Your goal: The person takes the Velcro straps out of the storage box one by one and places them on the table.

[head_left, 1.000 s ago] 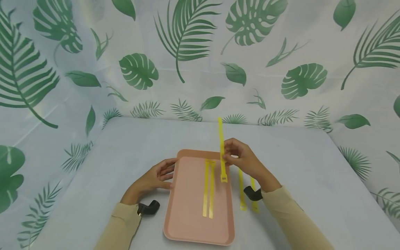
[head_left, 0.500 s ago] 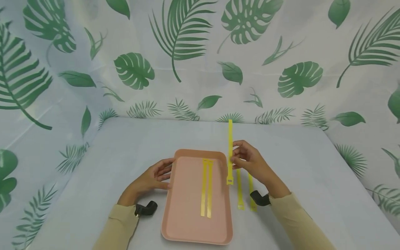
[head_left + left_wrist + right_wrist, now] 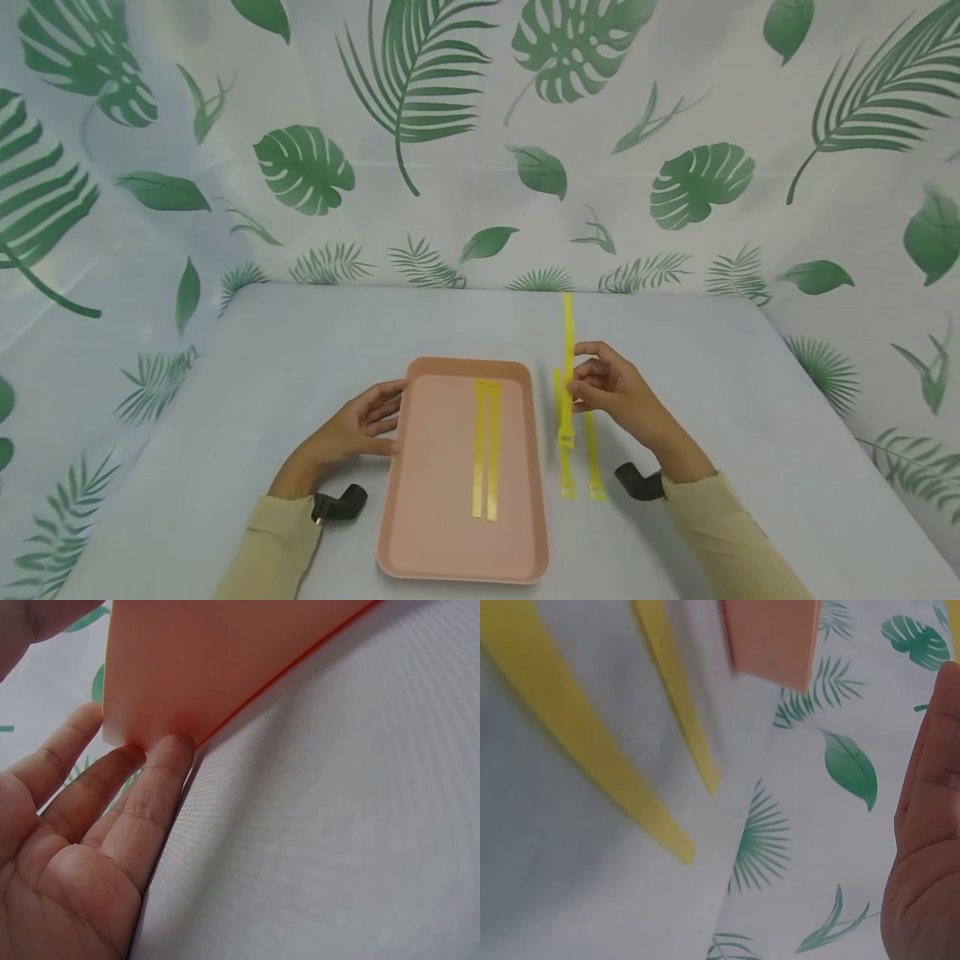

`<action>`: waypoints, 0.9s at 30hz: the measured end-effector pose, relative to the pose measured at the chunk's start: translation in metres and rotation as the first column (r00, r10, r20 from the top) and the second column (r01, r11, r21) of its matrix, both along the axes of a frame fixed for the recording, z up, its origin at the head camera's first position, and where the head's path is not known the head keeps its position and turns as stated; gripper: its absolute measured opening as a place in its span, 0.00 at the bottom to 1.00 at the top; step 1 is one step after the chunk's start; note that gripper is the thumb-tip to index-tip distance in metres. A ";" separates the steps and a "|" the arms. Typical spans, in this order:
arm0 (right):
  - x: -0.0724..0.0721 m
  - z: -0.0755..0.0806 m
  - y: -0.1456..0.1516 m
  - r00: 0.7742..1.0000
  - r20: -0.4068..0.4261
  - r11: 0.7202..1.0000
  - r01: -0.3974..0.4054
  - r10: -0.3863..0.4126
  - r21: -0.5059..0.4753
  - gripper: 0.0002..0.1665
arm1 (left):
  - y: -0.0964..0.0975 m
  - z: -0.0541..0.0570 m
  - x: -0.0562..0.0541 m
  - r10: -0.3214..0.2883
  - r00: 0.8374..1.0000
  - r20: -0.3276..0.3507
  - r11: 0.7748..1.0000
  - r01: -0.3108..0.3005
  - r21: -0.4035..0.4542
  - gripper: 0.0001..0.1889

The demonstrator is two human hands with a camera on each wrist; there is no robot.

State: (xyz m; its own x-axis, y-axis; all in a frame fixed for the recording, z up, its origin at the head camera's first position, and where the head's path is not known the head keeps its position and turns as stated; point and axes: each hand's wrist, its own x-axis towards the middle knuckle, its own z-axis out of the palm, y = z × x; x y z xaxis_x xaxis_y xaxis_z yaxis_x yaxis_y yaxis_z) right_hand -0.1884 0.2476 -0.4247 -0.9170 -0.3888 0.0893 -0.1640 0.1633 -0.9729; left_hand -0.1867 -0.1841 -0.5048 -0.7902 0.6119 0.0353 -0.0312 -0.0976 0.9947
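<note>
My right hand [image 3: 611,392] pinches a yellow cable tie [image 3: 567,350] with a slotted head, held upright with the head at the bottom. It overlaps one of two yellow cable ties [image 3: 592,454] lying on the table right of the pink tray [image 3: 435,483]. Inside the tray, two more cable ties [image 3: 477,450] lie side by side, heads toward the far end. My left hand [image 3: 356,429] rests against the tray's left side, thumb and fingers spread. In the left wrist view, fingertips [image 3: 172,750] touch the tray's outer wall. Much of my right hand is out of its wrist view.
The pale tabletop [image 3: 300,333] reaches back to a white backdrop cloth [image 3: 465,192] printed with green leaves. Each wrist bears a small black camera mount [image 3: 341,504]. In the right wrist view, the tray's corner [image 3: 772,645] stands beyond two table ties [image 3: 592,742].
My right hand has carried the cable tie rightward, from over the tray's right rim to over the ties on the table. The left hand stays at the tray; the head view has shifted slightly.
</note>
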 end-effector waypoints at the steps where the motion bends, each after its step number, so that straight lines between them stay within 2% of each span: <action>1: 0.000 0.000 0.002 1.000 0.002 1.000 0.000 0.000 0.002 0.26 | 0.000 0.000 0.000 0.000 1.000 0.002 1.000 0.000 0.002 0.52; 14: 0.010 -0.002 0.030 0.996 0.083 0.996 0.023 -0.030 0.081 0.29 | -0.002 -0.003 0.000 -0.006 1.000 -0.015 1.000 0.006 0.017 0.52; 23: 0.014 -0.009 0.052 0.982 0.178 0.989 0.032 -0.058 0.145 0.32 | -0.001 -0.005 -0.001 -0.014 1.000 -0.024 0.999 0.015 0.030 0.52; 27: 0.016 -0.013 0.057 0.969 0.229 0.982 0.048 -0.090 0.185 0.33 | -0.001 -0.006 -0.001 -0.013 0.999 -0.031 0.999 0.014 0.031 0.52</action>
State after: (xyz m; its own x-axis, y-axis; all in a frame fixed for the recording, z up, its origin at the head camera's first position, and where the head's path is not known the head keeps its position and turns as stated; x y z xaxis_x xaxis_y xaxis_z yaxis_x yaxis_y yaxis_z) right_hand -0.1726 0.3049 -0.4374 -0.9290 -0.3138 -0.1963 0.0834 0.3392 -0.9370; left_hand -0.1880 -0.1853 -0.5104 -0.7800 0.6208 0.0790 -0.0020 -0.1287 0.9917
